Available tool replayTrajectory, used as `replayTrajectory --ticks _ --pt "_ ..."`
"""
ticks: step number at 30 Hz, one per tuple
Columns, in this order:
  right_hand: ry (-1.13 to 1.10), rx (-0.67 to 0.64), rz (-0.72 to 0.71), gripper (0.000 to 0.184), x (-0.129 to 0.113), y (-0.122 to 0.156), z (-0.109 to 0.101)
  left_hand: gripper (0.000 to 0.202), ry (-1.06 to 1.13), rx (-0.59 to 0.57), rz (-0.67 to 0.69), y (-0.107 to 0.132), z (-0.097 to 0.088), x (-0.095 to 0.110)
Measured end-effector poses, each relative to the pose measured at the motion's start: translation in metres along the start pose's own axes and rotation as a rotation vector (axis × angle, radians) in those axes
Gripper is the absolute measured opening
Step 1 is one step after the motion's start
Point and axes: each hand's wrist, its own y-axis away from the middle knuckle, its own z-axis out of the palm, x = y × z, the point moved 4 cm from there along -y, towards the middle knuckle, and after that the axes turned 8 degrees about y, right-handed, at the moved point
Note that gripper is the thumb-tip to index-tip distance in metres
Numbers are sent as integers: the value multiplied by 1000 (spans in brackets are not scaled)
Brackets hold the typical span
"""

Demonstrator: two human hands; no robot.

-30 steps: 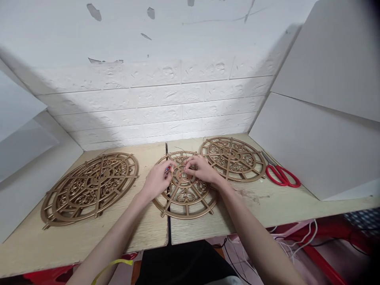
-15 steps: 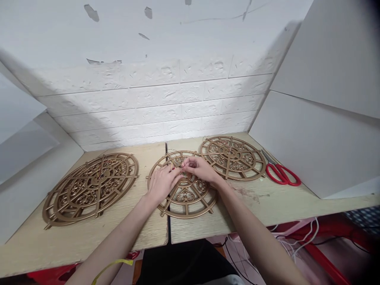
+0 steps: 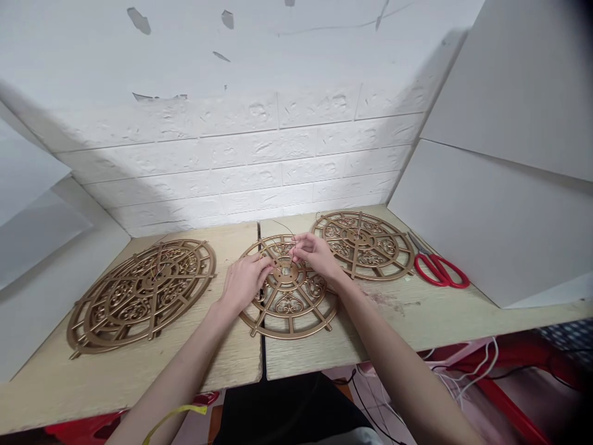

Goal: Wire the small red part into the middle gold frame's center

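A gold openwork round panel [image 3: 290, 306] lies flat at the middle of the wooden table [image 3: 139, 364]. My left hand [image 3: 243, 281] rests on its left side, fingers curled and pinched near the hub. My right hand [image 3: 317, 254] hovers over its far right part, fingertips pinched on a thin wire [image 3: 283, 225] that arcs up above the panel. What the left fingers hold is too small to make out.
A larger gold round panel [image 3: 141, 290] lies to the left and another [image 3: 364, 245] to the right. Red-handled scissors [image 3: 438, 270] lie at the far right by a white board. Cables hang below the table's front edge.
My hands came together over the hub, then drew slightly apart. The right hand moved a little farther back and the wire now arcs above the panel.
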Motion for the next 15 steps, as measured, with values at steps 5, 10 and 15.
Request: replayTrajectory --ticks 5,10,15 --pt "-112 146 56 47 1 1 -6 25 -66 -25 -41 -1 -3 0" --pt "-196 217 99 60 -5 5 -8 23 -71 -31 -65 -1 -3 -1" --pt "-174 113 0 64 -9 5 2 20 -17 -17 -101 0 -2 -4"
